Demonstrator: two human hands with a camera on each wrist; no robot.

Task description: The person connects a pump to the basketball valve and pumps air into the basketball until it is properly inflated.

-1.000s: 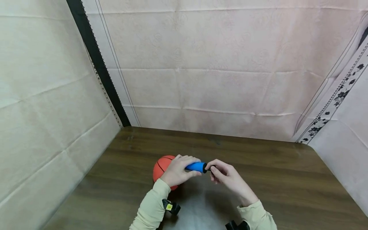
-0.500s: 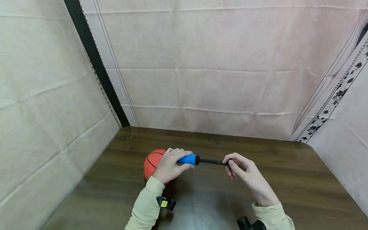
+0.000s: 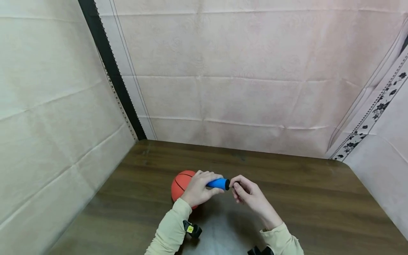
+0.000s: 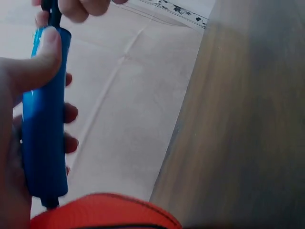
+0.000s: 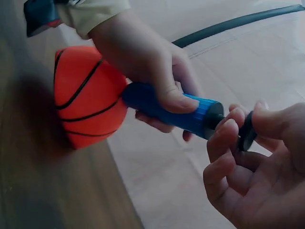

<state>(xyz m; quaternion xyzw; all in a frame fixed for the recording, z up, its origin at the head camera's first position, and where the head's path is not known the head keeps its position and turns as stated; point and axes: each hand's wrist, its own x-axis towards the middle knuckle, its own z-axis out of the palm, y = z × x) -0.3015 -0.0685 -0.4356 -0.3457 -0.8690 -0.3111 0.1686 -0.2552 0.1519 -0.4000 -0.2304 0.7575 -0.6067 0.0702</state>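
Note:
A blue hand pump (image 3: 218,183) is held roughly sideways between the two hands. My left hand (image 3: 198,190) wraps its fingers and thumb round the barrel, as the left wrist view shows along the blue tube (image 4: 45,138). The pump's thin end meets an orange ball (image 5: 86,102) with black basketball lines, partly behind the left hand in the head view. With thumb and fingers, my right hand (image 3: 250,195) pinches the round black handle (image 5: 247,131) at the pump's other end. Only a short bit of black rod shows between handle and barrel.
Below is a dark brown wooden table (image 3: 153,219). Pale cloth walls (image 3: 239,78) stand behind it and at both sides. A small black camera (image 3: 192,229) is strapped to the left sleeve, and another (image 3: 259,250) is on the right wrist.
The right hand drew the handle out to the right, baring a long black rod, then came back left, so the rod is mostly inside again. Ball and left hand shifted left, then back.

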